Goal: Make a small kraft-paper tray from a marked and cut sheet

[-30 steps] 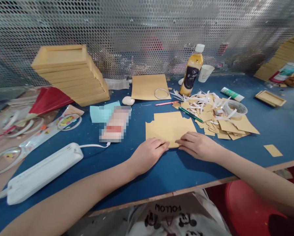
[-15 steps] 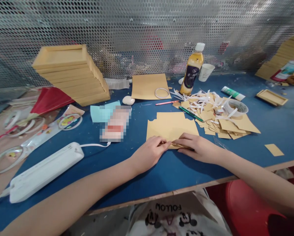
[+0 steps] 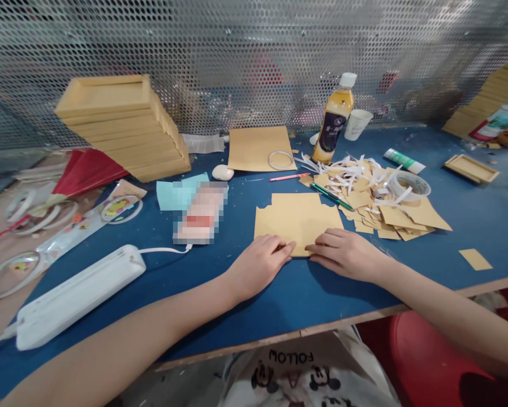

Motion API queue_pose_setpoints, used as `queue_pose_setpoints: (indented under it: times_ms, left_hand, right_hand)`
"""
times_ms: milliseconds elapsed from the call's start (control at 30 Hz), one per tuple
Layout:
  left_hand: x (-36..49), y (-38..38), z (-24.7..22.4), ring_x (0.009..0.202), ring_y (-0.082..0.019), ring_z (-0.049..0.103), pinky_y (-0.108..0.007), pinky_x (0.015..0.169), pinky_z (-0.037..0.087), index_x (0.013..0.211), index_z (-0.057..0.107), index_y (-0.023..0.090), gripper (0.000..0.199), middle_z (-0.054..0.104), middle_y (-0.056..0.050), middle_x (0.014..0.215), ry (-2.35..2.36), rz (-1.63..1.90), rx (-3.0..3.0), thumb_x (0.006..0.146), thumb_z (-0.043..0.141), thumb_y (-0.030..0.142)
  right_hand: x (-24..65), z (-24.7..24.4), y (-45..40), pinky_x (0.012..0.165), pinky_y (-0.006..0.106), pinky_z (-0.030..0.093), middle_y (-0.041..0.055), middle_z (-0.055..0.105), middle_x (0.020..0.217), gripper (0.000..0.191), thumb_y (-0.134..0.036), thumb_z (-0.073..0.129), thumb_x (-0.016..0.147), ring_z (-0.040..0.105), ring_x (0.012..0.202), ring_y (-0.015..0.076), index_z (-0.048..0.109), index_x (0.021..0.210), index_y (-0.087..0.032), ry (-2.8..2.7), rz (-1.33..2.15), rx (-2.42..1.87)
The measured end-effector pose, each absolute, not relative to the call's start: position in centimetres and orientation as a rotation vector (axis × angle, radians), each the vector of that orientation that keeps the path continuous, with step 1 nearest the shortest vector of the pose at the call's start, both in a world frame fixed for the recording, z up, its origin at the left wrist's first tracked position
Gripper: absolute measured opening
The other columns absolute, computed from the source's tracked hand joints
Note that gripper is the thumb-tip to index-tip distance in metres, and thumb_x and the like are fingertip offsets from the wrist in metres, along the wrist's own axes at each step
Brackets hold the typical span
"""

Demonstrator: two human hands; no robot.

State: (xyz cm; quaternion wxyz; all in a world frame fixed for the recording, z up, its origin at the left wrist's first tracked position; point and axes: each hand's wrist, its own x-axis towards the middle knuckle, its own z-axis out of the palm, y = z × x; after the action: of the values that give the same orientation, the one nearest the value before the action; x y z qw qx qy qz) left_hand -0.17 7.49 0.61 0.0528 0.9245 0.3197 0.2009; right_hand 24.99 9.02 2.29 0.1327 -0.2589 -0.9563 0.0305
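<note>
A tan card sheet with notched corners lies flat on the blue table. My left hand grips its near edge left of the middle, thumb and fingers pinched together. My right hand is at the same near edge farther right, its fingers closed on the card. A narrow strip of the edge shows between the two hands. The fingers hide the card's near corners.
Folded card trays are stacked at the back left. A phone and a white power strip lie left. A drink bottle stands behind paper scraps. Pens, a tape roll and a tube lie nearby.
My right hand has slid a little to the right along the near edge, widening the gap between the hands. My left hand is almost unmoved.
</note>
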Motion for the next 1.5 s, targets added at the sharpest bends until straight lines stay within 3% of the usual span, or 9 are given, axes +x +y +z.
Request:
queue_pose_setpoints:
  times_ms: [300, 933, 1133, 1300, 1400, 1500]
  left_hand:
    - [-0.5, 7.5, 0.9, 0.085, -0.019, 0.059, -0.033, 0.080, 0.045, 0.098, 0.066, 0.016, 0.020, 0.064, -0.005, 0.089, 1.007, 0.675, 2.789, 0.098, 0.050, 0.027]
    - [-0.6, 7.8, 1.1, 0.081, -0.016, 0.058, -0.030, 0.076, 0.043, 0.093, 0.068, 0.017, 0.019, 0.063, -0.003, 0.085, 0.986, 0.685, 2.819, 0.097, 0.052, 0.026]
    - [-2.4, 9.8, 2.2, 0.088, -0.017, 0.059, -0.030, 0.079, 0.042, 0.100, 0.065, 0.017, 0.017, 0.065, -0.004, 0.093, 0.882, 0.565, 3.075, 0.098, 0.048, 0.019]
    - [-2.9, 10.7, 2.4, 0.093, -0.019, 0.060, -0.032, 0.084, 0.041, 0.111, 0.061, 0.015, 0.022, 0.065, -0.007, 0.103, 0.818, 0.389, 3.226, 0.095, 0.047, 0.011]
    - [-2.7, 10.6, 2.3, 0.094, -0.019, 0.061, -0.033, 0.086, 0.042, 0.111, 0.061, 0.016, 0.023, 0.065, -0.008, 0.104, 0.869, 0.405, 3.188, 0.092, 0.048, 0.011]
    - [-2.7, 10.5, 2.3, 0.094, -0.019, 0.061, -0.035, 0.087, 0.043, 0.099, 0.063, 0.017, 0.019, 0.065, -0.007, 0.103, 0.916, 0.432, 3.173, 0.090, 0.049, 0.007]
  right_hand:
    - [25.2, 2.6, 8.8, 0.076, 0.032, 0.052, 0.0089, 0.067, 0.085, 0.024, -0.024, 0.044, 0.098, 0.061, 0.080, 0.0186, 0.066, 0.100, -0.014, -2.751, 0.065, -0.726]
    - [26.2, 3.2, 8.3, 0.074, 0.032, 0.050, 0.0096, 0.065, 0.084, 0.026, -0.024, 0.043, 0.098, 0.061, 0.078, 0.0194, 0.067, 0.098, -0.014, -2.782, 0.049, -0.814]
    - [25.8, 3.0, 7.8, 0.073, 0.029, 0.048, 0.0087, 0.065, 0.086, 0.023, -0.026, 0.046, 0.096, 0.063, 0.079, 0.0183, 0.067, 0.099, -0.016, -2.727, 0.232, -0.906]
    - [22.5, 3.0, 7.7, 0.067, 0.027, 0.048, 0.0076, 0.068, 0.082, 0.017, -0.021, 0.053, 0.089, 0.064, 0.073, 0.0178, 0.069, 0.090, -0.015, -2.554, 0.417, -1.224]
    - [20.5, 3.6, 8.1, 0.066, 0.027, 0.048, 0.0049, 0.068, 0.077, 0.014, -0.024, 0.059, 0.084, 0.063, 0.068, 0.0166, 0.070, 0.086, -0.016, -2.494, 0.686, -1.218]
    - [19.7, 4.5, 9.3, 0.064, 0.025, 0.049, 0.0033, 0.070, 0.081, 0.025, -0.037, 0.066, 0.081, 0.062, 0.069, 0.0153, 0.070, 0.097, -0.018, -2.478, 1.061, -1.042]
